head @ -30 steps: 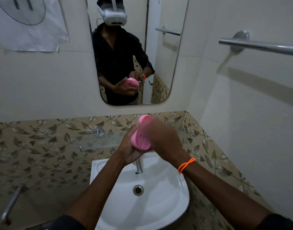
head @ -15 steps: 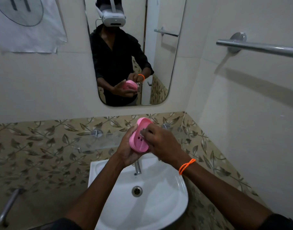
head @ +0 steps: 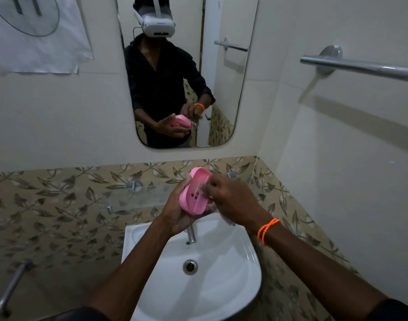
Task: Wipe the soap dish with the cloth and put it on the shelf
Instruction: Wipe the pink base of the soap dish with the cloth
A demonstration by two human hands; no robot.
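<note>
Small tiled bathroom corner: white basin (head: 244,258) below, a mirror (head: 221,72) above it, and a clear glass shelf (head: 138,198) on the leaf-pattern wall tiles between the two.

Left-hand fingers are curling around the back and lower end of the pink soap dish (head: 195,193), cupping it tilted up on edge, hollow side facing the camera. Right-hand fingers are pinching down into the hollow; a pale scrap, probably the cloth (head: 227,222), is showing only faintly under that hand, blurred. Left hand (head: 178,215) is gripping the dish; right hand (head: 233,200) is closed, apparently on the cloth. An orange thread band (head: 266,230) is sitting on the right wrist.

Dish location: in the air, above the back edge of the basin, over the tap (head: 191,235), just in front of the shelf's right end.

Risks, as judged:
- Dish likely wet and smooth; wiping pressure against a one-hand cup could pop it down into the basin.
- Shelf is glass and hard to see; misjudging its front edge could leave the dish overhanging.
- Cloth is bunched small, so the drain slots may go unwiped.
</note>
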